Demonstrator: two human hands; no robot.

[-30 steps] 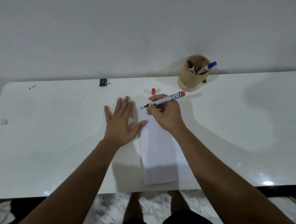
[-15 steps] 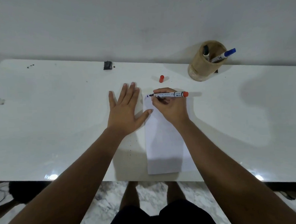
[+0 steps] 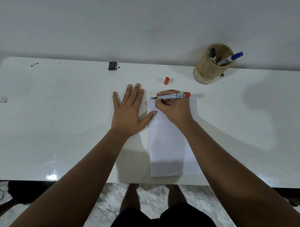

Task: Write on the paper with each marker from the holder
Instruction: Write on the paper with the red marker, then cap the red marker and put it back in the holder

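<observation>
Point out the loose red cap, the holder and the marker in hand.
red cap (image 3: 166, 80), head view, on its side wall.
holder (image 3: 206, 72), head view, on its outer wall.
marker (image 3: 172, 96), head view, mid-barrel, in the right hand (image 3: 174, 108).

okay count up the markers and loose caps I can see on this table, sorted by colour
Red-ended white marker held in the right hand: 1
Blue-capped white marker in the round tan holder: 1
Black-capped marker in the holder: 1
Loose red cap on the white table: 1
Total: 4
</observation>
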